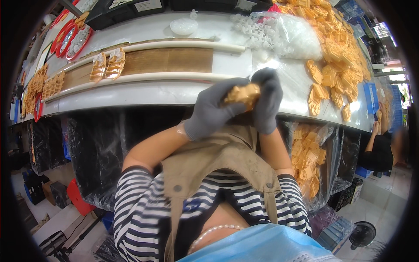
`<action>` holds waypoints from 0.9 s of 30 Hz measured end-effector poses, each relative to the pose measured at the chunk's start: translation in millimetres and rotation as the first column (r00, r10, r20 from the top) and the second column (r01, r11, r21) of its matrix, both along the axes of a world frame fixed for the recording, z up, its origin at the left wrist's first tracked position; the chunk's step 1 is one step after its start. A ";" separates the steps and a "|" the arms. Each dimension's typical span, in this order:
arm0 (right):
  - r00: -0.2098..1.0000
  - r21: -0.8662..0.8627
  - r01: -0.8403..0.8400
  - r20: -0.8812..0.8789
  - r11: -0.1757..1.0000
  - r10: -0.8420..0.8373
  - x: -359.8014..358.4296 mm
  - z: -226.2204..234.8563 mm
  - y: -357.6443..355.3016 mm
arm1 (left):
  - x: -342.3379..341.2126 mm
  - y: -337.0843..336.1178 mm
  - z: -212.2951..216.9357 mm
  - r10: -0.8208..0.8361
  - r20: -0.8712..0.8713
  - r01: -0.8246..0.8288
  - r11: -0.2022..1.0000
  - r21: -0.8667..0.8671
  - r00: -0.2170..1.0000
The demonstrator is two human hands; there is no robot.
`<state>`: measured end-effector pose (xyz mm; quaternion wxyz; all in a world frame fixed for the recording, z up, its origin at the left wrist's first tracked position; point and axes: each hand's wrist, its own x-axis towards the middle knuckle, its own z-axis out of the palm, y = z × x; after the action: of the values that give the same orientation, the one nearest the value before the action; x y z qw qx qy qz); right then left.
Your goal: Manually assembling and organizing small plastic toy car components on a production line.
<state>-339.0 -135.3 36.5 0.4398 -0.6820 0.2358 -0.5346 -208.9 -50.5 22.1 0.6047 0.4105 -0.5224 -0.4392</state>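
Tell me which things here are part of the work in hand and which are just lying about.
In hand:
- gold plastic piece, pinched between both gloved hands
- left hand
- right hand

Lying about:
- heap of orange plastic parts
- bag of white plastic parts
- two orange parts on the brown belt
- red-rimmed trays

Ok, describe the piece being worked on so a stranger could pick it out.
Start at the white workbench. Just in front of its near edge, both gloved hands meet. The orange-gold plastic part pinched between them is the only one off the table, unlike the loose pile.
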 end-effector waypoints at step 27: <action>0.958 -0.551 0.033 -0.221 0.834 -0.184 -48.8 -5.8 7.9 | 4.7 -7.4 9.3 -0.186 -0.123 0.188 0.982 0.010 0.975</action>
<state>-387.8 -127.4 30.7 0.1624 -0.8287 0.1705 -0.5077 -204.2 -58.0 31.4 0.5870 0.3384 -0.5162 -0.5240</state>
